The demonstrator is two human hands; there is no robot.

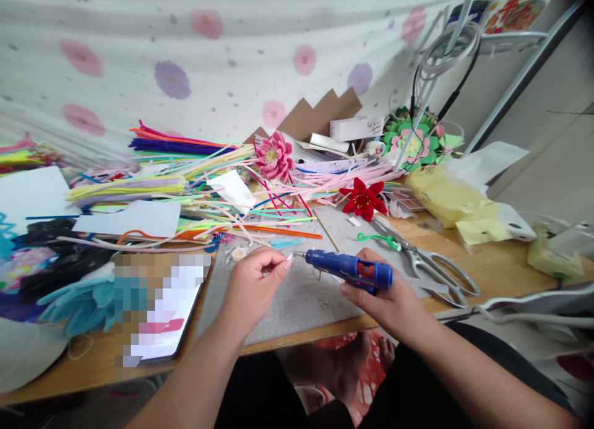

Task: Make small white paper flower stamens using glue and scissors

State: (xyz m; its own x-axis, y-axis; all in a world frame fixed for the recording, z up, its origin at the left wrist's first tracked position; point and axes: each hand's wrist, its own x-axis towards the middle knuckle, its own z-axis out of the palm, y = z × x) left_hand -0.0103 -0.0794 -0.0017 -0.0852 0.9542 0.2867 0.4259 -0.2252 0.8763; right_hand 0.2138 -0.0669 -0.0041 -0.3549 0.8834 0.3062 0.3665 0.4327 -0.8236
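Over the grey cutting mat (278, 317), my right hand (383, 302) is wrapped round a blue hot glue gun (334, 264). A translucent glue stick (429, 285) sticks out of its back end, and its metal nozzle points left. Just off the nozzle tip, the thumb and fingers of my left hand (253, 286) pinch a small pale pointed piece (290, 256). Whether nozzle and piece touch, I cannot tell. A small round cream-coloured bit (238, 254) lies on the mat behind my left hand.
Large scissors (436, 271) lie right of the glue gun. Behind are a red flower (363, 199), a pink flower (275, 157) and bundles of pipe cleaners (134, 187). A phone (171, 317) and a blue fuzzy flower (88, 299) sit at left. A yellow bag (445, 197) stands at right.
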